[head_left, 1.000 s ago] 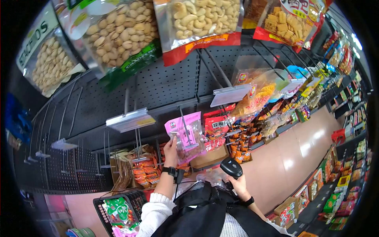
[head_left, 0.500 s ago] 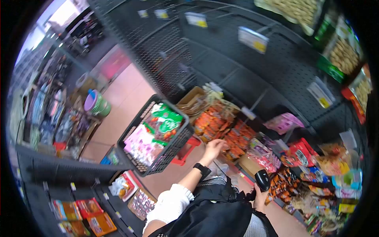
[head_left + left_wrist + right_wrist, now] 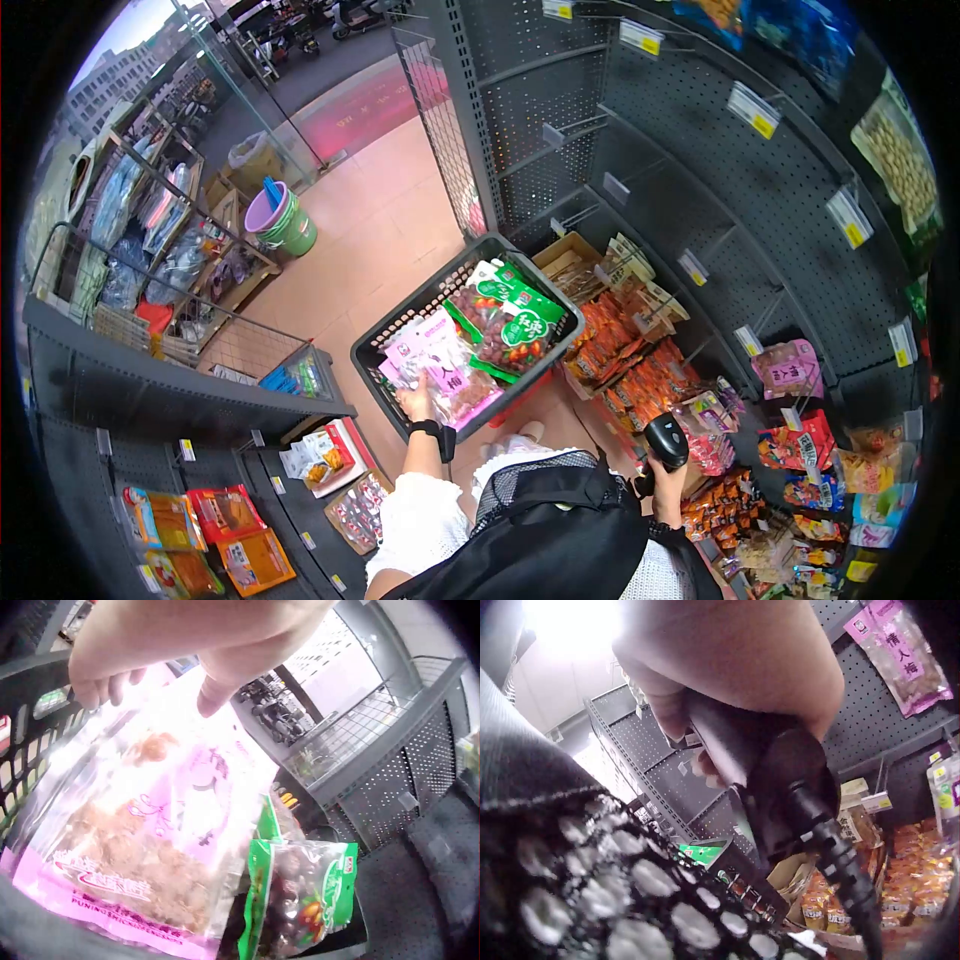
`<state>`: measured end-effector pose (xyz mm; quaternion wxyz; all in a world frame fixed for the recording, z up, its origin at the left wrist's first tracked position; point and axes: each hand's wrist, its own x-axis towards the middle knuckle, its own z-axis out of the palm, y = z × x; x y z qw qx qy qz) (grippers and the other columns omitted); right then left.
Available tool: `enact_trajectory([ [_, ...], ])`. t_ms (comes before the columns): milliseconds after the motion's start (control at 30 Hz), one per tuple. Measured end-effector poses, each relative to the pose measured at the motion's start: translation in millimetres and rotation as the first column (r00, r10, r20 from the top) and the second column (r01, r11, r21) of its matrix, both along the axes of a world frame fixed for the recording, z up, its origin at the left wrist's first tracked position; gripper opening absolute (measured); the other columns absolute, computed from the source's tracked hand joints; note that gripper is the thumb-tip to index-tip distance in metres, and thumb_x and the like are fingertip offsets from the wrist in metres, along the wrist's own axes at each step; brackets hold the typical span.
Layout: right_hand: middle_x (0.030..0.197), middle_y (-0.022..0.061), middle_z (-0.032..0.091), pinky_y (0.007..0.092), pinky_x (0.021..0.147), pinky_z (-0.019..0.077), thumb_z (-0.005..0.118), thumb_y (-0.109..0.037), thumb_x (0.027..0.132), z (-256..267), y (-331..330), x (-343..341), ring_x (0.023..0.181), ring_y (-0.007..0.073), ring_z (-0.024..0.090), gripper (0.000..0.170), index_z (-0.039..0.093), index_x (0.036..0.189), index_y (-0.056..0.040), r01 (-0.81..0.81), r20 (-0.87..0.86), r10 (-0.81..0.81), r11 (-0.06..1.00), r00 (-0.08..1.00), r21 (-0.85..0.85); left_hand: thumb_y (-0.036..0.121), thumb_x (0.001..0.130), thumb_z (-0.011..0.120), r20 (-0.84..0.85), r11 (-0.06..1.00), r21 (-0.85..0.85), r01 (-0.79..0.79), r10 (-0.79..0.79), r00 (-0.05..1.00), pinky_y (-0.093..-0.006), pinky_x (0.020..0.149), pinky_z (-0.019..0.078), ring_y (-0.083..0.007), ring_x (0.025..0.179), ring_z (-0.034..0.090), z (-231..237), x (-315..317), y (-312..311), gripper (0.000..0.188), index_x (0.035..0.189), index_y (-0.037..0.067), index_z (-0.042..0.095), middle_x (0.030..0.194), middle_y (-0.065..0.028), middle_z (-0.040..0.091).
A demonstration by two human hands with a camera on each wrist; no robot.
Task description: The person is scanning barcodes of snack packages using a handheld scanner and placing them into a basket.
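My left hand (image 3: 415, 398) is at the near left end of a pink-and-clear snack bag (image 3: 440, 355) in a black shopping basket (image 3: 418, 306). In the left wrist view, its thumb and fingers pinch the top edge of the pink bag (image 3: 176, 825). Green bags of dried red dates (image 3: 510, 330) lie beside it in the basket. Low in front of the body on the right, my right hand (image 3: 668, 485) grips a black handheld barcode scanner (image 3: 665, 440) by its handle. The right wrist view shows the scanner's cable strain relief close up.
Another pink bag (image 3: 785, 368) hangs on a pegboard hook at right. Boxes of orange snack packets (image 3: 640, 385) stand low beside the basket. A purple-and-green bucket (image 3: 285, 225) stands on the floor beyond. Shelves with orange and red packets (image 3: 225, 510) are at lower left.
My left hand has left the hanging pink bag and moved to the pink bag in the basket. The view has turned left. The right hand still holds the scanner.
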<state>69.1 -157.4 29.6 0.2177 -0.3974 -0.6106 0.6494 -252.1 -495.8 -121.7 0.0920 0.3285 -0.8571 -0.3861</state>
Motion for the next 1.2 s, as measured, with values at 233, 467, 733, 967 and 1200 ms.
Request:
enact_trajectory([
  [233, 0.072, 0.0021, 0.059, 0.0249, 0.056, 0.0444, 0.067, -0.001, 0.072, -22.8, -54.3, -37.9, 0.06, 0.0107, 0.055, 0.02, 0.059, 0.09, -0.0019, -0.02, 0.084, 0.014, 0.997, 0.996, 0.074, 0.017, 0.079, 0.066, -0.147, 0.774, 0.537, 0.334, -0.304, 0.941, -0.0251, 0.049, 0.0379, -0.0088, 0.058, 0.048, -21.2, -17.6, 0.8, 0.02, 0.082, 0.0, 0.058, 0.069, -0.0007, 0.056],
  [467, 0.085, 0.0038, 0.064, 0.0277, 0.072, 0.0474, 0.067, 0.002, 0.066, 5.9, -55.8, -59.1, 0.078, 0.0122, 0.059, 0.031, 0.061, 0.096, -0.0013, 0.009, 0.142, -0.015, 0.999, 0.99, 0.039, 0.018, 0.086, 0.06, -0.26, 0.583, 0.734, 0.347, -0.231, 0.938, -0.0215, 0.061, 0.0415, -0.007, 0.069, 0.052, 116.7, -43.0, -3.5, 0.016, 0.096, 0.006, 0.058, 0.082, 0.0021, 0.059],
  [733, 0.09, 0.0066, 0.064, 0.0294, 0.078, 0.0471, 0.072, 0.0, 0.062, 73.3, -49.5, -114.4, 0.083, 0.0138, 0.06, 0.043, 0.058, 0.102, 0.0001, -0.22, -0.022, 0.219, 0.975, 0.975, -0.044, 0.026, 0.093, 0.044, -0.803, -0.334, 0.572, 0.749, -0.041, 0.595, -0.0329, 0.068, 0.0451, -0.0145, 0.075, 0.054, 200.8, -100.0, -15.5, 0.019, 0.089, 0.009, 0.052, 0.081, -0.0031, 0.057],
  [967, 0.089, 0.0148, 0.063, 0.0351, 0.073, 0.0482, 0.077, -0.016, 0.057, 125.5, -61.6, -154.0, 0.08, 0.0296, 0.062, 0.052, 0.057, 0.103, -0.0002, -0.668, 0.004, 0.723, 0.637, 0.691, 0.385, 0.006, 0.089, 0.047, -0.829, -0.91, -0.398, 0.116, 0.411, 0.379, -0.0248, 0.066, 0.048, -0.0144, 0.071, 0.062, 205.2, -86.1, 163.7, 0.009, 0.085, 0.005, 0.054, 0.08, -0.0068, 0.062],
  [1200, 0.091, 0.0147, 0.063, 0.0341, 0.074, 0.0482, 0.074, -0.014, 0.061, 116.5, -30.1, -95.1, 0.081, 0.0283, 0.063, 0.048, 0.057, 0.104, -0.0003, -0.496, 0.046, 0.536, 0.743, 0.843, 0.449, 0.006, 0.088, 0.048, -0.866, -0.946, -0.308, -0.103, 0.233, 0.443, -0.0264, 0.063, 0.0479, -0.0158, 0.068, 0.06, 209.2, -45.1, 241.3, 0.008, 0.082, 0.004, 0.053, 0.074, -0.0075, 0.061],
])
